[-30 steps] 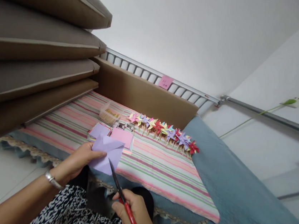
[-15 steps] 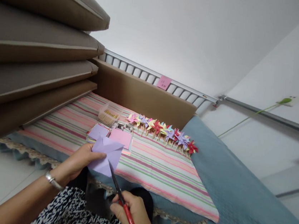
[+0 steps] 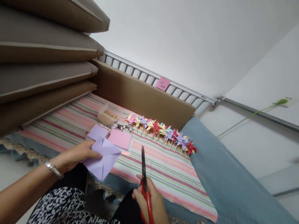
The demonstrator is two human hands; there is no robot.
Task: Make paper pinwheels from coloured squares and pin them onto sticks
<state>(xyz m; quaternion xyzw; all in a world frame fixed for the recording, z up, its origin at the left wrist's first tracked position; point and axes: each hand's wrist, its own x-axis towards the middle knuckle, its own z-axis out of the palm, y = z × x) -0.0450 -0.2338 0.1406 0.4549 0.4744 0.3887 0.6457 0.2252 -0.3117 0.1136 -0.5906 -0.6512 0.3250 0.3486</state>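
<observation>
In the lower middle of the frame, the left hand (image 3: 78, 154) is pinching a creased square of lilac paper (image 3: 104, 158) by its left edge. The right hand (image 3: 156, 208) is gripping red-handled steel scissors (image 3: 144, 181), blades together and pointing up, apart from the sheet. A row of finished paper pinwheels on sticks (image 3: 163, 132) is lying at centre, so this looks like one of many, not yet pinned. Any cuts in the sheet are hard to make out, and the scissor handles are running off the bottom edge.
</observation>
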